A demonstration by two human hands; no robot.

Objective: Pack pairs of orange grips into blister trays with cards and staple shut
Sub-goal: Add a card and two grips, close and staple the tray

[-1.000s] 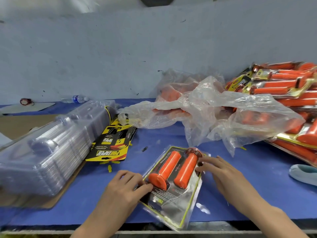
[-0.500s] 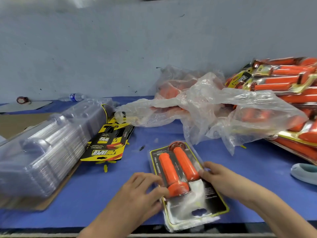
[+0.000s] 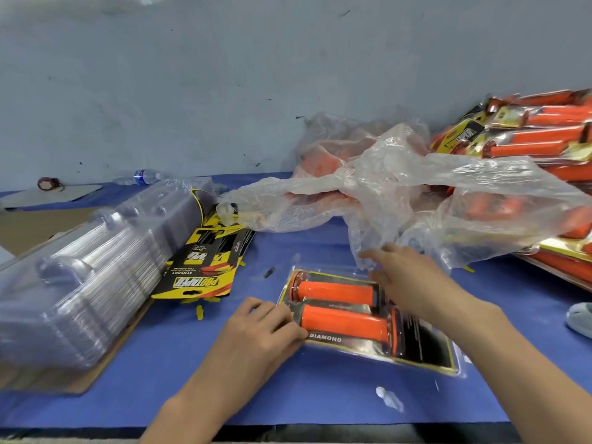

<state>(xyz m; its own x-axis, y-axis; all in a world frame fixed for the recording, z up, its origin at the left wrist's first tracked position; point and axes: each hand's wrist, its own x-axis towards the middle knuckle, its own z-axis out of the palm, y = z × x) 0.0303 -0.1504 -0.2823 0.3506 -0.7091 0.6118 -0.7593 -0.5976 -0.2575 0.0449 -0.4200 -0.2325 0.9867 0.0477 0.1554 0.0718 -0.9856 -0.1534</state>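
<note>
A clear blister pack [image 3: 419, 350] with a black and yellow card lies crosswise on the blue table, near the front edge. Two orange grips [image 3: 334, 292] lie side by side inside it, pointing left to right. My left hand [image 3: 256, 331] pinches the pack's left edge, fingers curled, thumb at the near corner. My right hand [image 3: 407, 280] reaches over the pack's far right part with its fingers stretched out, their tips at the hem of a crumpled plastic bag [image 3: 416, 193] that holds loose orange grips.
A stack of empty clear trays [image 3: 80, 277] lies on cardboard at the left, with yellow and black cards [image 3: 205, 264] beside it. Finished packs [image 3: 528, 129] pile up at the right. A pale object [image 3: 579, 318] sits at the right edge, a water bottle [image 3: 141, 177] by the wall.
The pack has been turned from lengthwise to crosswise on the table. My right hand has left its right edge and moved up over it towards the bag.
</note>
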